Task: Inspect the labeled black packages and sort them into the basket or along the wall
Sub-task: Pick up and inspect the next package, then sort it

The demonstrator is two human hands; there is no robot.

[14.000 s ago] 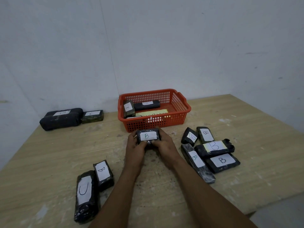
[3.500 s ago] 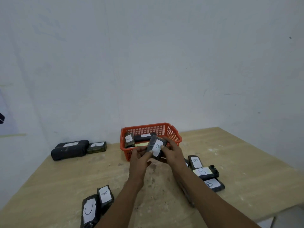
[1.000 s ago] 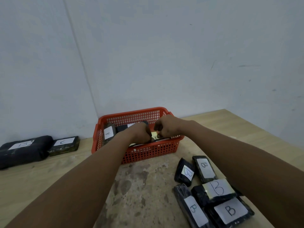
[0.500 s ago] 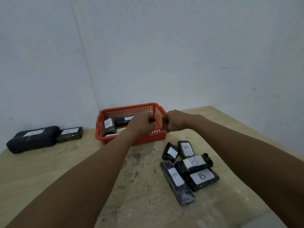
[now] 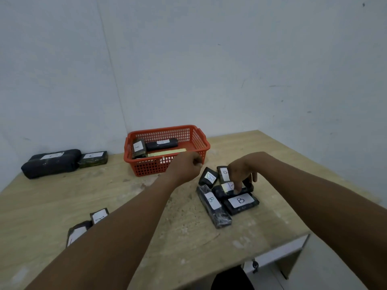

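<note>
Your right hand [image 5: 240,171] is directly over the cluster of B packages [image 5: 227,193], fingers spread downward, tips touching the yellow-labelled package [image 5: 228,188] on top, whose long axis runs left to right. Your left hand [image 5: 188,166] hangs curled and empty by the basket [image 5: 167,166]. The basket lies up-left with bare worktop [image 5: 146,195] between; the worktop edge is near on the right.

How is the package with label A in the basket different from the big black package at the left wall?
The A package sits inside the red basket, while the big package lies on the table by the wall. The A package is smaller and stands leaning on edge; the big package lies flat and looks soft and bulging. Both have dark wrapping and a white paper label.
</note>
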